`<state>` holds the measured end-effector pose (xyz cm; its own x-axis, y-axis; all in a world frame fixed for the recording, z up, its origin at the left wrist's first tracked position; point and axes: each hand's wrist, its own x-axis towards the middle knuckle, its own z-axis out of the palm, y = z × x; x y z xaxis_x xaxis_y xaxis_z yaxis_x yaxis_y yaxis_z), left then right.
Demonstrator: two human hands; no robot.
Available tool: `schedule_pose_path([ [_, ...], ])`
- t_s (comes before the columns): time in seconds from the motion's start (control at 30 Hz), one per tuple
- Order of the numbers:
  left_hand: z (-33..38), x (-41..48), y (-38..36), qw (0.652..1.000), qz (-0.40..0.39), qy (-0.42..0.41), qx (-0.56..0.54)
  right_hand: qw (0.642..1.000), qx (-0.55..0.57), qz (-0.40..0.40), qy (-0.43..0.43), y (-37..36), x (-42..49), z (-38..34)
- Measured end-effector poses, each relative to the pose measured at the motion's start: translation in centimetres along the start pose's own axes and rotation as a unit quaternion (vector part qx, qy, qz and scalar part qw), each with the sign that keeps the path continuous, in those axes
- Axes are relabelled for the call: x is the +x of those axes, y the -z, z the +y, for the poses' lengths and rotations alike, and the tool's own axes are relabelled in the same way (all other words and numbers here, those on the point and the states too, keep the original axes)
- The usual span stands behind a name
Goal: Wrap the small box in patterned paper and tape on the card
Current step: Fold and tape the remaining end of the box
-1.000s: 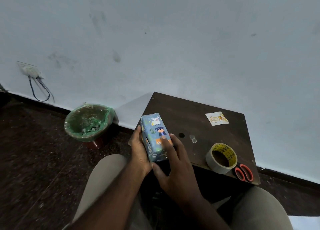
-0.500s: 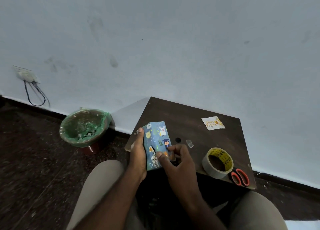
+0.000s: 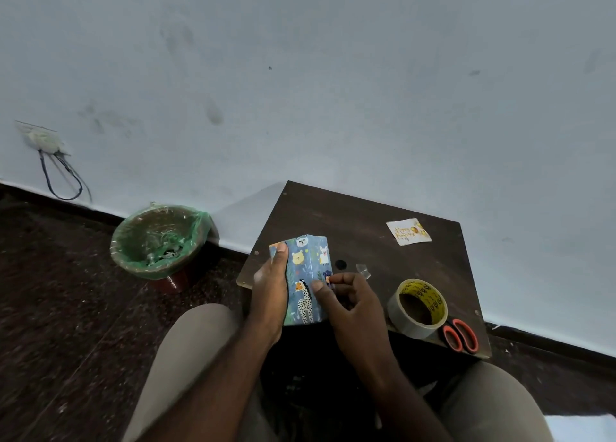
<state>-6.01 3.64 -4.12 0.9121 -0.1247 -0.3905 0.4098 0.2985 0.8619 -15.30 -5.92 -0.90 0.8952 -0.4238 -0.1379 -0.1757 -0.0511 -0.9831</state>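
Hands: my left hand (image 3: 268, 285) grips the wrapped box (image 3: 308, 275) along its left long side, thumb running up to the top corner. My right hand (image 3: 353, 308) has its fingers curled and pinches the box's right edge between thumb and forefinger. I cannot tell whether tape sits under that pinch.

1. Position. The box is held off the table (image 3: 366, 214), over its near-left corner, with the animal-print face turned toward the camera.
2. Handling, as judged. The box reads as light and stiff-walled, so the long sides will take a firm grip. The paper skin is thin and likely smooth, so it may slip under dry fingers and will crease or tear at folds.
3. Grip points. Hold across the long edges. Keep pressure off the end flaps, whose closure I cannot confirm.
4. Remaining parts. The birthday card (image 3: 408, 231) lies flat at the far side. It is thin, so lift it by a corner. A clear tape piece (image 3: 363, 271) lies just beyond my right hand. The tape roll (image 3: 418, 308) and the scissors (image 3: 461, 335) sit at the near-right.
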Motion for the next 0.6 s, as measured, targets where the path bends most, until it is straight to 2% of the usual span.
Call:
schedule_pose_path([
  [0.1,0.0,0.0,0.0,1.0,-0.005,-0.012,0.016,1.0,-0.01,-0.004,-0.009,-0.1,0.0,0.1],
  [0.4,-0.4,0.3,0.1,0.999,-0.008,-0.028,0.015,0.996,0.071,-0.017,-0.046,0.1,0.2,1.4],
  [0.6,-1.1,0.5,0.1,0.998,-0.056,-0.007,0.01,0.999,0.029,0.016,-0.034,0.4,0.8,2.2],
])
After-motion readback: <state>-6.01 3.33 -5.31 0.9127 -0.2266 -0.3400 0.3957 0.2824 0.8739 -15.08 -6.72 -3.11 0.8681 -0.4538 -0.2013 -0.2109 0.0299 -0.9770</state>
